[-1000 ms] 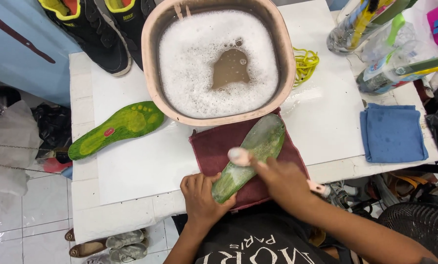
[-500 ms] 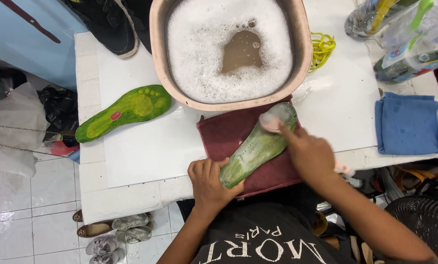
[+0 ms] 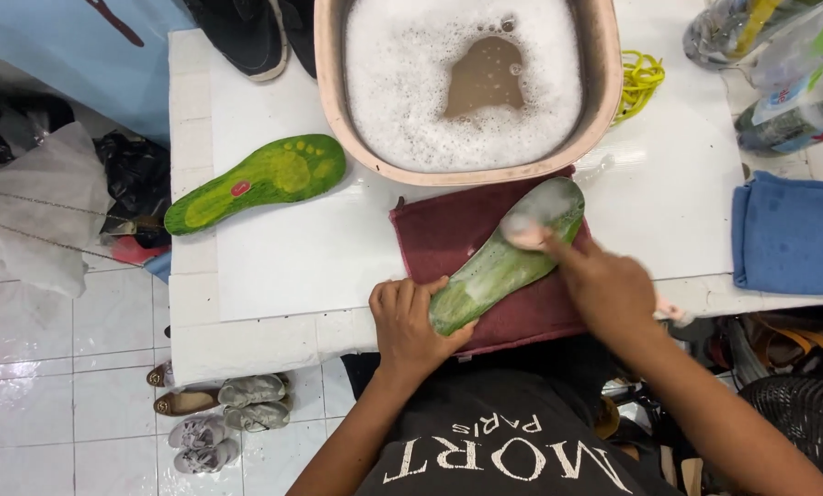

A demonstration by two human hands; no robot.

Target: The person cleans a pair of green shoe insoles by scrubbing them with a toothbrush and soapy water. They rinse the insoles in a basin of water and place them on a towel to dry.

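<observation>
A soapy green insole [image 3: 508, 257] lies on a dark red towel [image 3: 448, 230] at the table's front edge. My left hand [image 3: 411, 321] holds the insole's heel end down. My right hand [image 3: 604, 285] grips a small brush [image 3: 524, 231] whose foamy head presses on the insole's upper half. A second green insole [image 3: 260, 181] lies dry on the white table [image 3: 319, 266] to the left. Behind the towel stands a pink basin [image 3: 333, 101] full of suds and brown water.
Black shoes [image 3: 246, 32] stand at the table's back left. A folded blue cloth [image 3: 788, 234] lies at the right, with plastic bottles [image 3: 788, 83] and a yellow cord [image 3: 639, 78] behind it. Shoes [image 3: 214, 409] sit on the tiled floor below.
My right hand has slid the brush along the insole, from its middle up to the toe and back down a little. My left hand keeps hold of the heel.
</observation>
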